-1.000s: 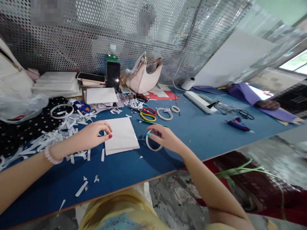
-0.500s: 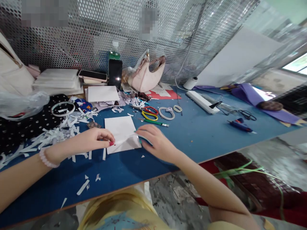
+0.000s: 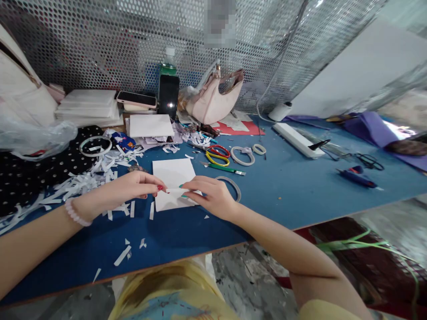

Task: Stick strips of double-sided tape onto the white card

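A white square card [image 3: 175, 171] lies flat on the blue table. Over its middle, my left hand [image 3: 142, 184], with red nails, pinches the left end of a narrow whitish tape strip [image 3: 175, 190]. My right hand [image 3: 211, 193], with teal nails, grips the same strip at its right end, thumb and fingers pressed together. A pale tape roll [image 3: 236, 186] shows just behind my right hand, partly hidden by it; whether the hand touches it I cannot tell.
Paper scraps [image 3: 96, 186] heap at left. Beyond the card lie scissors [image 3: 218, 155], a green cutter [image 3: 227, 169] and smaller tape rolls [image 3: 242, 156]. A stack of white cards [image 3: 88, 106], a phone [image 3: 168, 95] and a pink handbag [image 3: 216, 100] stand behind. A glue gun [image 3: 356, 176] lies right.
My right hand has moved left over the card, towards my left hand, and now pinches the strip. The tape roll, earlier mostly hidden at my right hand, now shows behind it. The view has shifted slightly.
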`<state>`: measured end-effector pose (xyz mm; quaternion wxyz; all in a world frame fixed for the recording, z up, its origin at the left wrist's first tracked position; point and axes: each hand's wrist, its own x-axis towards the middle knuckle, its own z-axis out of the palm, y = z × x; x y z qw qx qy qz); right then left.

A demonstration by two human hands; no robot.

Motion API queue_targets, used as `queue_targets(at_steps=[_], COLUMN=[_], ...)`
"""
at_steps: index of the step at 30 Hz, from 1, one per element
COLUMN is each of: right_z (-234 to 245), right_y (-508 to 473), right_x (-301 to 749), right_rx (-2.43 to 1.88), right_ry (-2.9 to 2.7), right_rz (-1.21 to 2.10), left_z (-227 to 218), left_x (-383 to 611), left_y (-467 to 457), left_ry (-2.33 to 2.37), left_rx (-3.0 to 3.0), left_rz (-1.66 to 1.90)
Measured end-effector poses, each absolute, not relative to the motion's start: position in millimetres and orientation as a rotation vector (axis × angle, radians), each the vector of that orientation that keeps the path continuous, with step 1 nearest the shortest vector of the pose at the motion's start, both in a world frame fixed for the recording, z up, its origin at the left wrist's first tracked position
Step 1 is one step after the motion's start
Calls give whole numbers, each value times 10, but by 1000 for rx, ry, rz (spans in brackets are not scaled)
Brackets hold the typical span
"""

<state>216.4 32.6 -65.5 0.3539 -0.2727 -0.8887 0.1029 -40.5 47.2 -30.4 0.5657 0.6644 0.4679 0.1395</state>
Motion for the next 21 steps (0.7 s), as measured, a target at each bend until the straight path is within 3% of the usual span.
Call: queue_targets(at_steps=[12, 16, 21], right_z=[-747, -752, -737], right_y=[379, 390, 400], right_x=[2184, 2191, 2220], right_rx=[-788, -807, -912], right_ry=[-2261, -2226, -2204], right_rz=[139, 111, 256], left_z=[-172, -222, -355], left_x=[-355, -429, -539], left_y=[463, 533, 729], left_ry=[1158, 1091, 1312], left_rx=[1065, 1258, 2032], left_rz=[426, 414, 448])
